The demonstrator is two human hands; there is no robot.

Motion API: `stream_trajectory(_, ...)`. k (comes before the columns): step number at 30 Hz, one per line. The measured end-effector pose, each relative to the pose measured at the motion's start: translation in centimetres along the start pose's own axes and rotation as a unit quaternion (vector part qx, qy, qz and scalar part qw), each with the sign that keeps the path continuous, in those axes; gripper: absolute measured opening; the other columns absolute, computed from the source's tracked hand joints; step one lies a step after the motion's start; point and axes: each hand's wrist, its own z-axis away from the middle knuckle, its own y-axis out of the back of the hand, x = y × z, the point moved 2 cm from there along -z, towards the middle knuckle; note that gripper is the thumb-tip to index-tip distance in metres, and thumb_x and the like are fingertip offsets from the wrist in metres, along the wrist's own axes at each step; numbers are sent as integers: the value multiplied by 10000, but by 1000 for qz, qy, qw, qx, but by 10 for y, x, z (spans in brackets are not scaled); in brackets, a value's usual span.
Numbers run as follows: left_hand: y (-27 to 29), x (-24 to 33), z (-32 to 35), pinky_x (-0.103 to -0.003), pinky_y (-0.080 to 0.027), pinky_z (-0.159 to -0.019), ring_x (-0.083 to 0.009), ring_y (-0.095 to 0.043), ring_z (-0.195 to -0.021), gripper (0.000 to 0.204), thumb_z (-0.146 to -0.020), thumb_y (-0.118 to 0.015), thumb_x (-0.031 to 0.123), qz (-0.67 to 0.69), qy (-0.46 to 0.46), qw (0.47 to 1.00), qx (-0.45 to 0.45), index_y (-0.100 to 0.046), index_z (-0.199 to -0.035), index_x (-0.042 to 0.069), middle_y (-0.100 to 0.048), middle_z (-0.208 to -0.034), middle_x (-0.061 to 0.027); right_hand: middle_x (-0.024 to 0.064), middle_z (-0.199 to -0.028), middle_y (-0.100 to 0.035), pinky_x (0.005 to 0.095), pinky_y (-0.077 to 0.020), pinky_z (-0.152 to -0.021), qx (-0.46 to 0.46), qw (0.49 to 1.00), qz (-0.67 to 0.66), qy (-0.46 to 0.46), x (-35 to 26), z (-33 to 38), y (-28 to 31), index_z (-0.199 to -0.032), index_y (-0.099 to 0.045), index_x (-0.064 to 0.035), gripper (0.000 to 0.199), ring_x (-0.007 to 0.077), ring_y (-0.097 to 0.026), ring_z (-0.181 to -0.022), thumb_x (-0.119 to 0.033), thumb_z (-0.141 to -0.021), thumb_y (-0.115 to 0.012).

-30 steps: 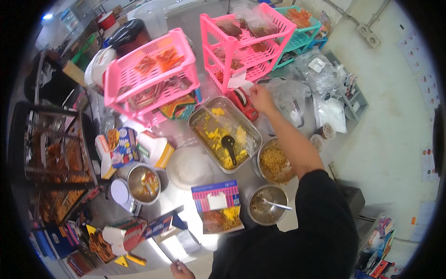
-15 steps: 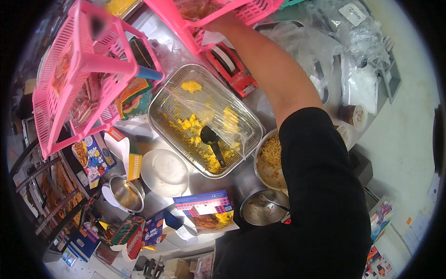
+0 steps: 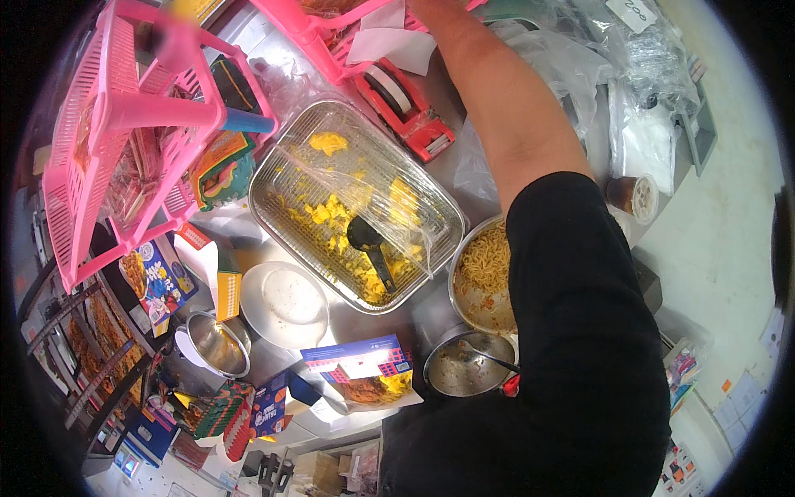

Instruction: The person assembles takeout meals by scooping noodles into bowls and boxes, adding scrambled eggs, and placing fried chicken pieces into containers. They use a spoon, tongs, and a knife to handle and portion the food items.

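My right arm, in a black sleeve, reaches up across the view to the pink basket (image 3: 319,45) at the top. Only the edge of my right hand (image 3: 426,10) shows at the upper rim; its fingers are hidden. White paper sheets (image 3: 396,48) hang beside it over the basket's side. Just below sits a red tape dispenser (image 3: 406,112). My left hand is out of view. In the middle, a foil tray (image 3: 263,217) holds scrambled egg (image 3: 331,217) and a black scoop (image 3: 371,248), partly under clear film.
Another pink basket (image 3: 157,112) with packets stands at left. Around the tray are a white bowl (image 3: 286,306), a noodle bowl (image 3: 484,269), a steel bowl with a spoon (image 3: 464,377), a small pot (image 3: 217,346) and printed food boxes (image 3: 364,373). Plastic bags (image 3: 555,70) lie at right.
My right hand has moved farther up, past the basket's near side to the top edge. More of the white paper shows by the basket. The whole scene has shifted slightly left and up.
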Motion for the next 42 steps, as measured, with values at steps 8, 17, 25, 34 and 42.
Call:
stream_trajectory(8, -6, -10, 4, -414, -498, -923, -316, -642, -1082, 287, -981, -652, 258, 11, 0, 1000, -8, -700, -1071, -10, -669, -1159, -207, 121, -1156, -725, 438, -500, -923, 5, 1000, 4, -29, 21, 9, 7, -1211, -690, -107, 327, 291, -669, -1037, -309, -954, -668)
stream_trajectory(17, -41, -28, -9, -408, -509, -872, -311, -650, -1033, 263, -988, -624, 212, 59, -22, 998, -22, -687, -1069, -30, -675, -1104, -201, 24, -942, -743, 360, -477, -709, -6, 774, -581, -252, 52, 83, 57, -1060, -713, -83, 219, 184, -686, -790, -289, -987, -697)
stream_trajectory(25, -75, -67, -18, -404, -518, -828, -307, -657, -990, 243, -995, -599, 171, 111, -53, 992, -20, -676, -1067, -48, -680, -1055, -196, 42, -1084, -737, 347, -491, -729, -69, 519, -814, -252, 42, 155, 130, -1178, -668, -70, 201, 175, -677, -909, -187, -1036, -586)
stream_trajectory(34, 10, -14, -19, -353, -474, -668, -177, -585, -744, 268, -1054, -589, 181, 380, -203, 898, 91, -650, -982, -70, -678, -830, -94, 61, -1159, -719, 314, -556, -800, -226, 523, -805, -165, -41, 287, 206, -1183, -651, -57, 199, 183, -704, -1001, -173, -1042, -573)
stream_trajectory(42, 88, 152, -29, -337, -550, -809, -221, -693, -898, 163, -1009, -612, 50, 383, -477, 791, 4, -704, -1129, -12, -735, -1013, -127, -29, -950, -607, 270, -480, -761, -330, 709, -617, -91, -186, 499, 246, -1076, -622, -112, 81, 87, -576, -872, -173, -1038, -587)
